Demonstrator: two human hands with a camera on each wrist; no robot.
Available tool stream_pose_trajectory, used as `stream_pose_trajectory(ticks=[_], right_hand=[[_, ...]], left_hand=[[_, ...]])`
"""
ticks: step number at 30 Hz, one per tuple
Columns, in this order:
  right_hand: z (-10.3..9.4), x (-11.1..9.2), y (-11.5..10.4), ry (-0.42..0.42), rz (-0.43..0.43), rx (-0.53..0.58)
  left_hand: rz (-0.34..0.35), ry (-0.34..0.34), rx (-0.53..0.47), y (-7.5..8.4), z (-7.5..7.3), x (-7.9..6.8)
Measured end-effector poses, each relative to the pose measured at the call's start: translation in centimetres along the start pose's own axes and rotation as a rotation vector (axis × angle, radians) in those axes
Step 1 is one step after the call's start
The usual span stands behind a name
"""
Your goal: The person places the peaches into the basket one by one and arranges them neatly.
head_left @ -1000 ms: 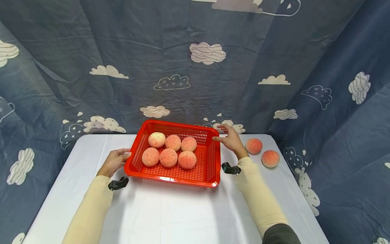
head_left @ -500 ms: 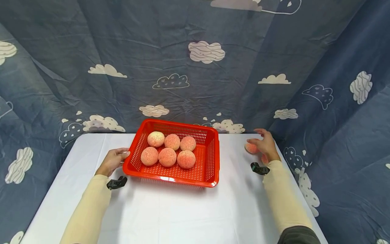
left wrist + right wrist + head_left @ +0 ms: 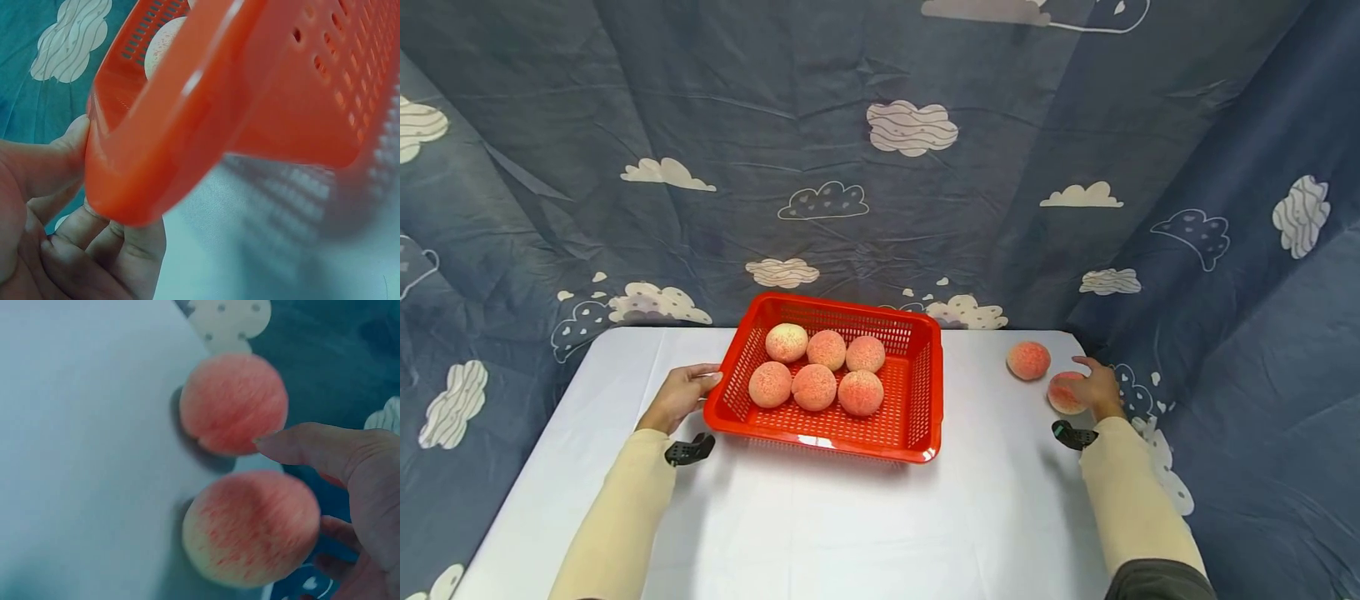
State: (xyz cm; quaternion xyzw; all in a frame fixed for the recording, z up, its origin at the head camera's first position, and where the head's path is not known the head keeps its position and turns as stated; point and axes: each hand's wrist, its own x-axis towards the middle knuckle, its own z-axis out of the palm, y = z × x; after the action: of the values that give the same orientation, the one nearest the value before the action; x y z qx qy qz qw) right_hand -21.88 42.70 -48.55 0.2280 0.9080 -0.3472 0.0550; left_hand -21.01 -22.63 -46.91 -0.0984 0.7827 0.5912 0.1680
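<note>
A red perforated plastic basket (image 3: 901, 392) holds several peaches (image 3: 814, 387) set in two rows, its right end bare. My left hand (image 3: 679, 398) grips the basket's left rim; in the left wrist view the thumb (image 3: 75, 134) lies against the rim and the fingers curl beneath it. At the table's right, my right hand (image 3: 1103, 390) is beside the nearer of two loose peaches (image 3: 1066, 393). The right wrist view shows its thumb (image 3: 300, 442) stretched above that peach (image 3: 250, 531), fingers spread at its far side. The other loose peach (image 3: 234, 403) sits just behind.
A white cloth covers the table (image 3: 850, 533). Behind it and at both sides hangs a dark blue curtain (image 3: 760, 100) with cloud prints. The loose peaches lie near the table's right edge.
My right hand has left the basket's right end and moved right, passing over the farther loose peach to the nearer one. My left hand has stayed on the basket.
</note>
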Motion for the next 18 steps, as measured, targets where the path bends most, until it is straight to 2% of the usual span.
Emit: stream_pose_trajectory(ticks=[3, 6, 12, 18], right_hand=[[0.3, 0.0, 1.1, -0.051, 0.004, 0.024], [0.9, -0.3, 1.7, -0.061, 0.011, 0.044], [2.5, 0.0, 2.2, 0.037, 0.017, 0.086], [3.3, 0.6, 2.7, 0.099, 0.042, 0.055]], left_hand=[[-0.003, 0.001, -0.002, 0.0, 0.1, 0.1], [-0.008, -0.001, 0.000, 0.0, 0.1, 0.2], [-0.011, 0.005, 0.015, 0.0, 0.0, 0.2], [-0.009, 0.001, 0.011, 0.1, 0.0, 0.3]])
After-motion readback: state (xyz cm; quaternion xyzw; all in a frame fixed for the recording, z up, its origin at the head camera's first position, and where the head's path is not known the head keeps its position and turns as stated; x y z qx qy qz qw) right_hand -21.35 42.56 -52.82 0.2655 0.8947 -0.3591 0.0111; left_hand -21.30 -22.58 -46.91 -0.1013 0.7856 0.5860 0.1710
